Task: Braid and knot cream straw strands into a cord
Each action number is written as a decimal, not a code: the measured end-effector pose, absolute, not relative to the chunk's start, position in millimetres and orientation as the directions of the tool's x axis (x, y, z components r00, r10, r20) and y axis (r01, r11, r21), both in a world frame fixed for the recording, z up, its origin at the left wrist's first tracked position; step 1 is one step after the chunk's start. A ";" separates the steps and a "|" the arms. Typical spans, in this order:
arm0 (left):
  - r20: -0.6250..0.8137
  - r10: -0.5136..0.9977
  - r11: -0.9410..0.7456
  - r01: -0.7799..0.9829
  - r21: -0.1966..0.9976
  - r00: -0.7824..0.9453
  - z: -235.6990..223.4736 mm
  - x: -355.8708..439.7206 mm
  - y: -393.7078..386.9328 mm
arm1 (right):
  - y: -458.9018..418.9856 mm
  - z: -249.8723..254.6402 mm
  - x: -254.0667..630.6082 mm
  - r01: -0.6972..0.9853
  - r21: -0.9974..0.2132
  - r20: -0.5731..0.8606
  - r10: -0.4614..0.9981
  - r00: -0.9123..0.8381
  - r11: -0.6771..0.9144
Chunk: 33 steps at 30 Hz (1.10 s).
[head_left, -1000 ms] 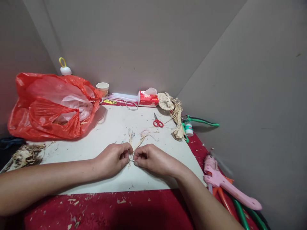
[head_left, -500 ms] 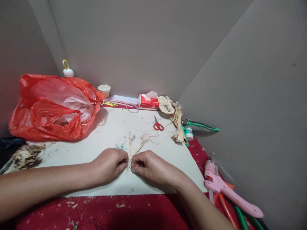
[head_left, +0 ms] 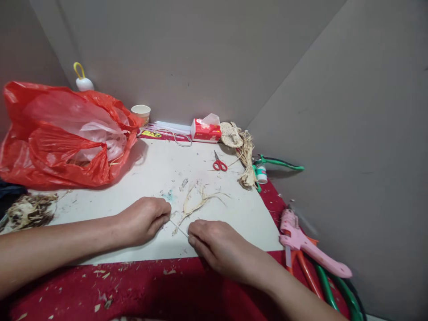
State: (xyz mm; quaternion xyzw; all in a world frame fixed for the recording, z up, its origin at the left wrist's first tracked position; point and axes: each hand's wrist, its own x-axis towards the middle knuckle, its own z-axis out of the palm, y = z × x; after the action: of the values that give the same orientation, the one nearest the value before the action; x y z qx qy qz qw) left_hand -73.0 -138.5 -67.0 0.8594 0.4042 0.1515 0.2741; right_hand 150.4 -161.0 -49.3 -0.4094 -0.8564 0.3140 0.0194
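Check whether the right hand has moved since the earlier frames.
Yes: the right hand has shifted away from the red-handled scissors, toward the near edge of the white surface.

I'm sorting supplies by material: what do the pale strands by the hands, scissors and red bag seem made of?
Pale strands: matte, probably dried plant fibre, given frayed ends. Scissors: grey blades, likely metal; smooth red handles, probably plastic. Red bag: likely plastic film, shiny, crinkled.
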 end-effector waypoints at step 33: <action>-0.040 0.790 0.297 -0.324 0.898 0.612 16.5 -30.6 -156.3 | -178.5 8.8 133.1 -0.616 -0.723 -0.060 0.917 -0.395 -0.313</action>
State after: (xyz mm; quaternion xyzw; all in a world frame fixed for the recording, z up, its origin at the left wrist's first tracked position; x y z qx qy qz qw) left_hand -30.6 -156.3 16.5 0.4683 0.2487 0.3636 0.7659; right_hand 133.1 -178.5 8.8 -0.2399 -0.3139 0.7738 0.4951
